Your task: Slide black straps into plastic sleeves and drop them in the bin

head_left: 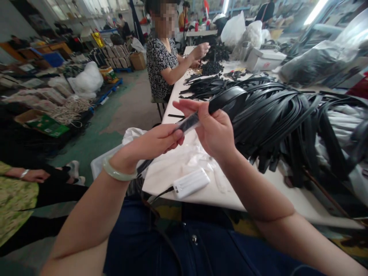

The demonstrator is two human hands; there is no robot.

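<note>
My left hand and my right hand both grip a long black strap in front of me. A clear plastic sleeve covers the stretch between my hands, and the strap's thin tail runs down past my left wrist. A pale green bangle circles that wrist. Just behind my right hand lies a large heap of black straps on the white table. Below my hands are crumpled clear plastic and a white power bank with a black cable.
Across the table, a seated co-worker handles small black pieces beside a dark pile. A white box and large plastic bags stand behind the straps. To the left, a seated person's arm and stacked goods on pallets border the green floor.
</note>
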